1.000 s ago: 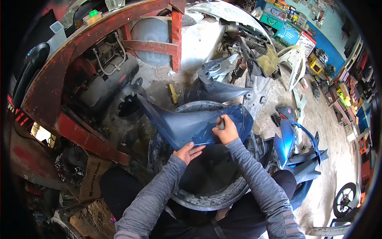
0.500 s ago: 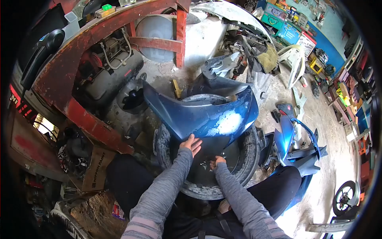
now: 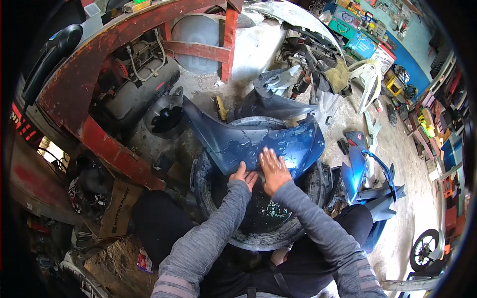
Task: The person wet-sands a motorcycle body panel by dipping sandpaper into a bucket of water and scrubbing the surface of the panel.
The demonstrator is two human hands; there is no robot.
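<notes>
A wet, dark blue curved panel (image 3: pixel 248 145) rests across the far part of a round black basin (image 3: pixel 203 191). Water drops dot its surface. My right hand (image 3: pixel 274 171) lies flat on the panel's near part, its fingers stretched out and pointing away from me. Just left of it, my left hand (image 3: pixel 243 176) touches the panel's lower edge with thumb and fingers apart. Dark water (image 3: pixel 256 211) with bright reflections shows in the basin below my hands. No tool shows in either hand.
A red frame (image 3: pixel 112 151) and a compressor tank (image 3: pixel 141 94) stand at the left. Behind the basin lies a dark panel (image 3: pixel 268 105). Bright blue panels (image 3: pixel 354 174) lie on the floor at the right. A cardboard box (image 3: pixel 119 208) is near my left knee.
My right hand dipped from the panel down into the basin, then came back up flat onto the panel. The dark piece it held earlier no longer shows. My left hand stays near the lower edge.
</notes>
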